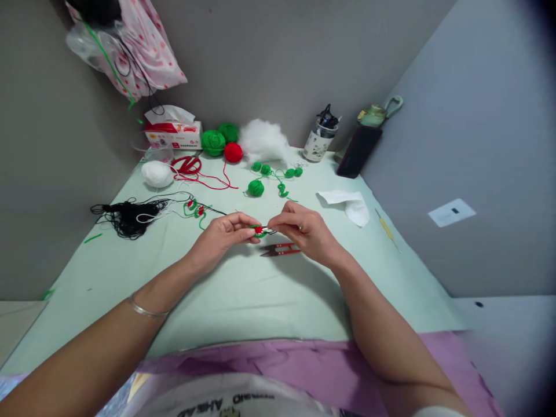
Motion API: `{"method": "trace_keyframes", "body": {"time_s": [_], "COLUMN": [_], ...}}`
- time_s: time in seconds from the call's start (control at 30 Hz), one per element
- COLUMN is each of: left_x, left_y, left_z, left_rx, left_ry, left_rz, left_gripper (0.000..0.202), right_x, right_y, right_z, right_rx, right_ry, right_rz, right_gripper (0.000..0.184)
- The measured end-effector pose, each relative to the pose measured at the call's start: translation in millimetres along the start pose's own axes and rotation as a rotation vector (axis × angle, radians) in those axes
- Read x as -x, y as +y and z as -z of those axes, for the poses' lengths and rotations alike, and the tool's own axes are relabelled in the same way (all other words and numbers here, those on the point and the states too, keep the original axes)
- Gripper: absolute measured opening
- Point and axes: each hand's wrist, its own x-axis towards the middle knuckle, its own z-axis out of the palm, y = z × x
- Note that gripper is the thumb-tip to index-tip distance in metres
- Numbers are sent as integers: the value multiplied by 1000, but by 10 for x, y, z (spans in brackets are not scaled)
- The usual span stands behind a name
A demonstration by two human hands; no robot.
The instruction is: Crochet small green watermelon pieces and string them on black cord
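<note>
My left hand (pixel 226 234) pinches a tiny red and green crochet piece (pixel 259 231) above the pale green table (pixel 243 295). My right hand (pixel 306 230) meets it from the right, fingers closed on a thin needle or hook whose tip touches the piece. A black thread runs from the piece toward the left. Red thread snips (pixel 280 249) lie on the table just under my right hand.
Black yarn tangle (pixel 130 217), white yarn ball (pixel 157 173), red yarn (pixel 187 166), green yarn balls (pixel 214 142), small green crochet pieces (pixel 256 187), stuffing (pixel 264 141), tissue box (pixel 174 134), a jar (pixel 319 139), a bottle (pixel 369 136), a white tissue (pixel 350 204) and a yellow hook (pixel 386 229) lie about.
</note>
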Motion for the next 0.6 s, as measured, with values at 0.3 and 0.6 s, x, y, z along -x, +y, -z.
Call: {"method": "trace_keyframes", "body": {"time_s": [0.3,0.6], "left_x": [-4,-21], "left_y": [-21,-49], "left_z": [37,47], "left_rx": [-76,-46], "left_ry": [-39,-115], "left_rz": [32,84], "left_gripper": [22,24], "right_x": [15,4], "right_y": [-41,-93], "right_z": [67,25], "right_rx": [158,64], "right_ry": [-68,-170], "right_rz": [76,60], "right_gripper": [22,21]}}
